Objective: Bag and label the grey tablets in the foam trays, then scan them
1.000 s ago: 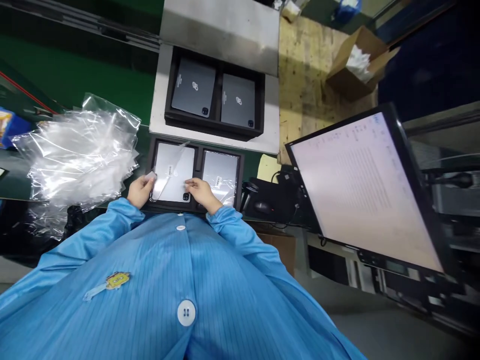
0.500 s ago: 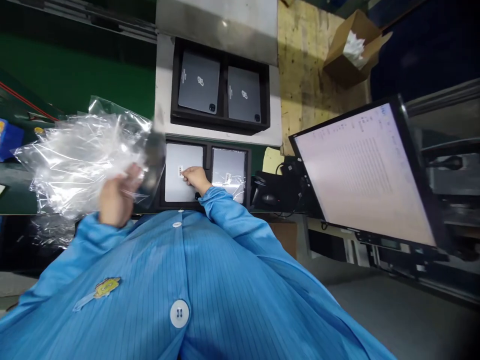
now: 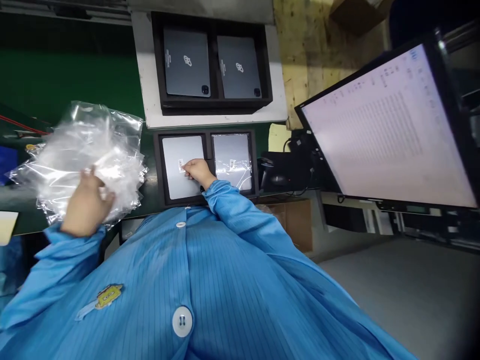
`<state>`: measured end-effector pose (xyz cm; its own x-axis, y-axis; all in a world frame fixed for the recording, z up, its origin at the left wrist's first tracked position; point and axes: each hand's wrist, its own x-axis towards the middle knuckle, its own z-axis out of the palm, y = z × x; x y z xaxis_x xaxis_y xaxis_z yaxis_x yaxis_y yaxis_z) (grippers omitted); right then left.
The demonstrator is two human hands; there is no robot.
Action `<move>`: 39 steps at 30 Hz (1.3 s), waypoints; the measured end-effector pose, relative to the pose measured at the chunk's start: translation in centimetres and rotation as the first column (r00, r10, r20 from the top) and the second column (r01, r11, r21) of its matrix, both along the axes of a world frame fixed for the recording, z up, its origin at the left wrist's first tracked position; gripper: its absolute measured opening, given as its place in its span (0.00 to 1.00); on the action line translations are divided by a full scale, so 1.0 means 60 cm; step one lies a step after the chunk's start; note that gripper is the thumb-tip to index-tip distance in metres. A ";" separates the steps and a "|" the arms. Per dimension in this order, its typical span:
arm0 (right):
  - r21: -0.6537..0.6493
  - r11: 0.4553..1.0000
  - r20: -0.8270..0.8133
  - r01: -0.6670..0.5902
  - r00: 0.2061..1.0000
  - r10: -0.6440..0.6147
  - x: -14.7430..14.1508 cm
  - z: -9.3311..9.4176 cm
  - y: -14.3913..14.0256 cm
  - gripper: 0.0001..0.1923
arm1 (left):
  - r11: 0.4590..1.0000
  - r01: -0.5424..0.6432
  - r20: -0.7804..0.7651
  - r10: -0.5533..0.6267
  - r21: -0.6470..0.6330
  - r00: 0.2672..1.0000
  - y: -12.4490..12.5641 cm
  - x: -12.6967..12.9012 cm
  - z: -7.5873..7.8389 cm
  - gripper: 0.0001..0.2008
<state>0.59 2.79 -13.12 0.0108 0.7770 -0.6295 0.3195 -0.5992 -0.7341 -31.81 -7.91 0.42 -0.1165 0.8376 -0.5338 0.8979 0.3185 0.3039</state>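
Observation:
My right hand (image 3: 199,171) is pinched at the edge of a small white label (image 3: 181,165), which lies against a silver tablet (image 3: 182,182). That tablet sits in the left compartment of a dark tray (image 3: 161,192). Beside it, in the right compartment, a second tablet (image 3: 231,147) is covered in shiny clear film and carries a similar label. Over a heap of clear plastic bags (image 3: 116,150) my left hand (image 3: 87,205) hovers or rests, thumb and fingers apart; whether it touches the bags is hard to see.
Behind, a dark two-compartment tray (image 3: 213,105) holds two grey tablets (image 3: 187,65) on a white surface. At the right stand a large monitor (image 3: 386,125), a yellow paper (image 3: 278,137) and a dark device (image 3: 277,179). A cardboard box (image 3: 300,225) is below the table edge.
My left hand has moved left, away from the near tray, back over the bag heap; the blurred dark clear sheet beside it no longer shows. My right hand stays at the label. The view has shifted.

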 end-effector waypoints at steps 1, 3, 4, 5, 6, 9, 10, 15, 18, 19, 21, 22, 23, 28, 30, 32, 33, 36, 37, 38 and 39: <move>0.006 1.000 -0.002 0.000 1.000 0.000 0.000 0.000 -0.001 0.12 | 0.994 0.046 -0.038 -0.050 -0.097 0.998 0.005 0.019 -0.010 0.45; 0.017 1.000 -0.017 0.007 1.000 -0.007 0.001 0.002 -0.004 0.12 | 0.958 0.161 -0.107 -0.191 -0.237 0.976 0.012 0.055 -0.024 0.51; 0.020 1.000 -0.026 0.017 1.000 -0.017 0.003 0.003 -0.008 0.12 | 0.946 0.220 -0.134 -0.256 -0.236 0.957 0.014 0.070 -0.026 0.50; 0.022 0.999 -0.036 0.031 0.999 -0.030 0.006 0.004 -0.012 0.12 | 0.945 0.265 -0.171 -0.298 -0.192 0.939 0.015 0.084 -0.024 0.47; 0.028 0.998 -0.046 0.049 0.998 -0.047 0.011 0.006 -0.018 0.11 | 0.946 0.298 -0.204 -0.319 -0.127 0.926 0.018 0.099 -0.021 0.42; 0.058 0.990 -0.068 0.127 0.990 -0.123 0.032 0.011 -0.040 0.09 | 0.895 0.440 -0.124 -0.430 0.068 0.894 0.035 0.154 -0.011 0.25; 0.072 0.984 -0.069 0.160 0.985 -0.155 0.041 0.014 -0.047 0.09 | 0.853 0.510 -0.036 -0.510 0.111 0.860 0.044 0.181 -0.014 0.22; 0.168 0.926 -0.024 0.339 0.940 -0.340 0.097 0.028 -0.072 0.06 | 0.685 0.675 0.268 -0.728 0.272 0.631 0.096 0.333 -0.081 0.18; 0.219 0.883 -0.013 0.416 0.906 -0.423 0.130 0.038 -0.083 0.07 | 0.665 0.675 0.276 -0.747 0.320 0.605 0.119 0.387 -0.127 0.19; 0.232 0.871 -0.019 0.432 0.898 -0.440 0.138 0.040 -0.088 0.08 | 0.657 0.673 0.279 -0.754 0.340 0.595 0.124 0.395 -0.139 0.19; 0.252 0.851 -0.040 0.460 0.884 -0.466 0.152 0.044 -0.097 0.09 | 0.642 0.666 0.284 -0.766 0.381 0.576 0.134 0.400 -0.158 0.18; 0.256 0.842 -0.047 0.474 0.877 -0.479 0.157 0.045 -0.102 0.10 | 0.635 0.660 0.286 -0.772 0.401 0.568 0.137 0.400 -0.166 0.18; 0.258 0.834 -0.047 0.487 0.869 -0.493 0.161 0.045 -0.105 0.10 | 0.628 0.654 0.288 -0.777 0.422 0.560 0.141 0.399 -0.171 0.19; 0.196 0.848 0.106 0.493 0.849 -0.518 0.152 0.047 -0.093 0.06 | 0.588 0.599 0.303 -0.803 0.543 0.513 0.157 0.391 -0.174 0.19; 0.165 0.914 0.182 0.372 0.899 -0.398 0.133 0.053 -0.076 0.06 | 0.568 0.573 0.307 -0.815 0.590 0.492 0.162 0.374 -0.168 0.16; 0.157 0.979 0.207 0.130 0.965 -0.161 0.104 0.058 -0.053 0.07 | 0.541 0.533 0.290 -0.826 0.650 0.484 0.168 0.344 -0.166 0.15; 0.157 0.988 0.215 -0.007 0.976 -0.027 0.087 0.061 -0.041 0.07 | 0.519 0.503 0.269 -0.831 0.691 0.487 0.170 0.326 -0.167 0.15; 0.112 0.916 0.375 -0.386 0.870 0.321 0.036 0.067 -0.008 0.04 | 0.371 0.333 0.139 -0.821 0.867 0.554 0.169 0.279 -0.172 0.15; 0.090 0.882 0.421 -0.462 0.820 0.387 0.023 0.070 0.000 0.03 | 0.334 0.299 0.108 -0.808 0.894 0.579 0.167 0.270 -0.171 0.15; 0.073 0.856 0.456 -0.512 0.780 0.428 0.014 0.072 0.007 0.03 | 0.312 0.286 0.086 -0.797 0.906 0.598 0.163 0.266 -0.169 0.15; 0.062 0.839 0.477 -0.540 0.755 0.451 0.010 0.075 0.011 0.04 | 0.298 0.284 0.067 -0.787 0.911 0.614 0.159 0.266 -0.166 0.14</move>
